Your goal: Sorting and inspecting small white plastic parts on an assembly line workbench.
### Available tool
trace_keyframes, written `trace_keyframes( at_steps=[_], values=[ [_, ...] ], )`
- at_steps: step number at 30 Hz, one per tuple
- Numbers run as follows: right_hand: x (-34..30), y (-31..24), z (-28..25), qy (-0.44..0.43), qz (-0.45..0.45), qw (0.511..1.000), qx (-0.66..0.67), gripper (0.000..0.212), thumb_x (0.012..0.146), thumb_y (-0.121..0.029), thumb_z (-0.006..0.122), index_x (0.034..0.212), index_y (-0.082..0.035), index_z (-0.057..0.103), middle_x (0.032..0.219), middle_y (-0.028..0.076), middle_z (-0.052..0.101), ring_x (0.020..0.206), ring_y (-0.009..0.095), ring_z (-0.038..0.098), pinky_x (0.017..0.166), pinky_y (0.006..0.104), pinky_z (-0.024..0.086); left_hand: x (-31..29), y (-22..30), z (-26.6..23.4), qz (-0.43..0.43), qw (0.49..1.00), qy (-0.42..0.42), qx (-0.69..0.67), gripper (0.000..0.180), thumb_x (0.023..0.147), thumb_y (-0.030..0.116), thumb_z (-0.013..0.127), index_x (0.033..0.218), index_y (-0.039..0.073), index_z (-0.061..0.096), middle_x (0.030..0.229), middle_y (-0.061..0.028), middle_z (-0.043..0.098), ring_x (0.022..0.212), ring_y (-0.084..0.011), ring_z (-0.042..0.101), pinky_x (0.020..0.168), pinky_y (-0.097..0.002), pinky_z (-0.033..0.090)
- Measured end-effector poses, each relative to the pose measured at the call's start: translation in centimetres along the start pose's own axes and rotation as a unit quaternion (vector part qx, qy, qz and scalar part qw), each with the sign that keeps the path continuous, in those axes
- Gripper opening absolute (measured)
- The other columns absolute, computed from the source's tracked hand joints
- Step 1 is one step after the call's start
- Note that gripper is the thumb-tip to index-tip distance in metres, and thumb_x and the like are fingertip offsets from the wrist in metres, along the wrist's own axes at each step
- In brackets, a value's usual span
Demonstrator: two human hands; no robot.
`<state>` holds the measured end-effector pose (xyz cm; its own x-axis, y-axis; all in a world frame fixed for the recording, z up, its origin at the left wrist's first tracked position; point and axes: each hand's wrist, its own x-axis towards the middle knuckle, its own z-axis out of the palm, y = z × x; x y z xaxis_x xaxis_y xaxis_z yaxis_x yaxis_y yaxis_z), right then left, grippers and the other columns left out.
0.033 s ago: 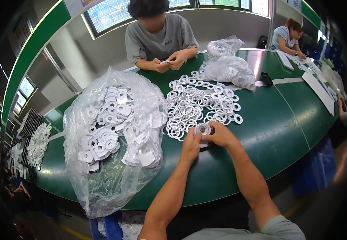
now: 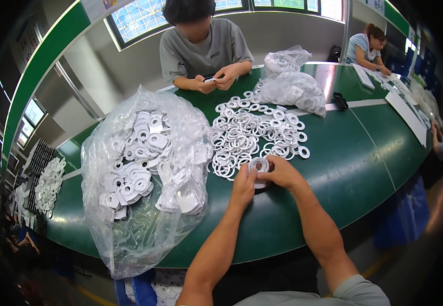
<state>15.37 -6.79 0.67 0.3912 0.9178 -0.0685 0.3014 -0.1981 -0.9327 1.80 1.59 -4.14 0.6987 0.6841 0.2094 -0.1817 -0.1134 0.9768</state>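
Over the near side of the green table, my left hand point(image 2: 243, 186) and my right hand point(image 2: 282, 172) are both closed on one white plastic part with a round ring face point(image 2: 258, 164). Its lower end shows white below my fingers; most of its body is covered by them. Just beyond my hands lies a loose pile of white plastic rings point(image 2: 236, 135). To the left, a large open clear plastic bag point(image 2: 124, 250) holds many white flat plates with round holes point(image 2: 142, 133).
Across the table a person point(image 2: 206, 51) holds a small white piece. Clear bags of rings point(image 2: 295, 92) and a small black object point(image 2: 340, 100) lie at the back. Another person point(image 2: 366, 48) works far right near a white panel point(image 2: 406, 116). Stacked parts point(image 2: 50, 183) stand far left.
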Motion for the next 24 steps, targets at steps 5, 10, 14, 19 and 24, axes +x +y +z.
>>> trace_keyframes(
  at_steps=[5,10,14,19,24],
  values=[
    [-0.7,-1.3,-0.9,-0.057,0.082,0.982,0.160,0.023,0.078,-0.015,0.074,0.095,-0.004,0.062,0.077,0.001,0.060,0.061,0.009,0.052,0.052,0.0224,0.040,-0.3,2.1,0.5,-0.052,0.987,0.016,-0.150,0.025,0.099,0.019,0.041,0.114,-0.001,0.048,0.100,-0.0108,0.060,0.084,-0.0179,0.062,0.069,-0.0309,0.055],
    [-0.4,-0.6,-0.6,-0.043,0.073,0.985,0.147,0.022,0.078,-0.013,0.074,0.095,-0.004,0.064,0.076,0.002,0.060,0.061,0.008,0.053,0.050,0.0222,0.041,-0.5,2.9,0.5,-0.069,0.988,-0.007,-0.141,0.025,0.099,0.019,0.045,0.115,0.000,0.049,0.106,-0.0068,0.057,0.093,-0.0121,0.054,0.084,-0.0256,0.044],
    [-0.5,-0.7,-0.2,-0.029,0.036,0.994,0.094,0.020,0.076,-0.010,0.074,0.090,-0.001,0.063,0.072,0.003,0.060,0.059,0.010,0.055,0.051,0.0242,0.044,-0.2,0.7,-0.3,0.014,1.000,-0.006,0.011,0.028,0.098,0.016,0.043,0.119,-0.002,0.048,0.108,-0.0126,0.058,0.096,-0.0194,0.057,0.086,-0.0312,0.046],
    [-0.5,-0.7,-0.1,-0.010,0.013,0.997,0.078,0.020,0.074,-0.008,0.074,0.087,0.002,0.062,0.071,0.004,0.061,0.058,0.011,0.055,0.053,0.0257,0.046,-0.2,0.5,-0.2,0.016,1.000,-0.011,-0.003,0.029,0.099,0.016,0.045,0.122,-0.001,0.046,0.111,-0.0074,0.056,0.099,-0.0138,0.052,0.090,-0.0265,0.041],
    [-0.1,0.0,0.2,0.006,-0.011,0.999,0.044,0.021,0.074,-0.010,0.073,0.087,0.002,0.062,0.071,0.005,0.060,0.059,0.012,0.055,0.054,0.0255,0.046,-0.3,0.7,-0.1,0.011,1.000,-0.006,-0.001,0.031,0.098,0.015,0.044,0.125,0.000,0.045,0.113,-0.0078,0.055,0.102,-0.0143,0.051,0.092,-0.0267,0.041]
  ],
)
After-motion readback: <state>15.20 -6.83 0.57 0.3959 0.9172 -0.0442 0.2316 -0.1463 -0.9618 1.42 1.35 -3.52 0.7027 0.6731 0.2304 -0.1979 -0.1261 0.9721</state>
